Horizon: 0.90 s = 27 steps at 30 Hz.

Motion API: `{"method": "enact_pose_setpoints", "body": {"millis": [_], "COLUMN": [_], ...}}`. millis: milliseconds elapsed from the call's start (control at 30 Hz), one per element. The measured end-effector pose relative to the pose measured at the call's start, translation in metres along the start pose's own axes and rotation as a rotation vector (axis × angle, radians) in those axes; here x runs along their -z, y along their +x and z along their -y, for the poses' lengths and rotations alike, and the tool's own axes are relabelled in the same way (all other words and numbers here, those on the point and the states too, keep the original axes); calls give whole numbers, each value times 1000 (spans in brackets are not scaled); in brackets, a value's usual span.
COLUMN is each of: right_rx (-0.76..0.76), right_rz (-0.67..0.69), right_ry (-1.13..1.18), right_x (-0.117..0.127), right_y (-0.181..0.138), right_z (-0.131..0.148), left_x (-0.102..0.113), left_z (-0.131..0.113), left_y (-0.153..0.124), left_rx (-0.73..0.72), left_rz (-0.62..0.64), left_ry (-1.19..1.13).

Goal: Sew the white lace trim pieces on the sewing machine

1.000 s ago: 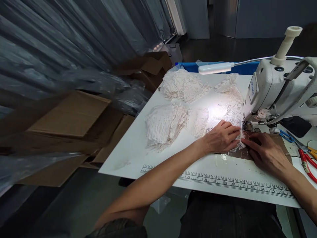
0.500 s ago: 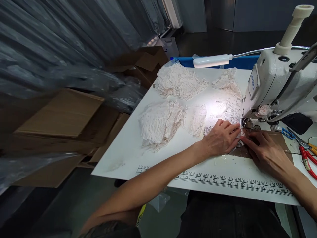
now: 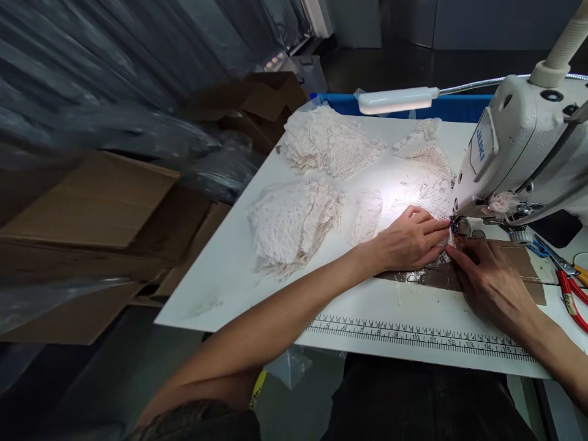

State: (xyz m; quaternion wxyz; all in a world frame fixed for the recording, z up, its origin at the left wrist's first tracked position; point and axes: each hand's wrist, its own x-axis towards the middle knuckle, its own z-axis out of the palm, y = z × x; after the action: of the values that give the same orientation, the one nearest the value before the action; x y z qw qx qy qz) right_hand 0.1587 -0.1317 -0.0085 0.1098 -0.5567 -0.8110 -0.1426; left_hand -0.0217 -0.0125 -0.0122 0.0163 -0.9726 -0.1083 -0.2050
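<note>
My left hand (image 3: 416, 239) lies flat on a piece of white lace (image 3: 425, 190), its fingertips close to the presser foot (image 3: 454, 225) of a white sewing machine (image 3: 509, 135). The fingers are stretched out and press the lace down. Just in front of the needle area, my right hand (image 3: 491, 278) pinches the near edge of the lace between thumb and forefinger. The lace runs back from under my left hand along the left side of the machine head. Part of it is hidden under my fingers.
Two heaps of lace, a back pile (image 3: 326, 141) and a front pile (image 3: 294, 226), lie left on the white table (image 3: 220, 294). A lamp (image 3: 397, 100) hangs above. Red-handled cutters (image 3: 569, 294) and blue scissors (image 3: 539, 247) lie right. Cardboard boxes (image 3: 92, 196) stand left of the table.
The view has shifted slightly, so the machine sits further right. The lace at my hands has moved a little toward the presser foot, and less of it shows beside my left hand.
</note>
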Motion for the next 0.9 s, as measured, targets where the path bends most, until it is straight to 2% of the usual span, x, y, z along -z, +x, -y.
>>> {"method": "enact_pose_setpoints", "body": {"millis": [467,900], "right_rx": [-35,-44], "right_rz": [-40,-106], "right_ry": [145,220], "right_x": [-3,-3], "right_y": [-2,-2], "right_z": [2,-5], "left_x": [-4,5], "left_z": [-3,-4], "left_y": [-4,-3], "left_rx": [25,33], "left_rz": [-52,13], "left_ry": [-32,-31]}}
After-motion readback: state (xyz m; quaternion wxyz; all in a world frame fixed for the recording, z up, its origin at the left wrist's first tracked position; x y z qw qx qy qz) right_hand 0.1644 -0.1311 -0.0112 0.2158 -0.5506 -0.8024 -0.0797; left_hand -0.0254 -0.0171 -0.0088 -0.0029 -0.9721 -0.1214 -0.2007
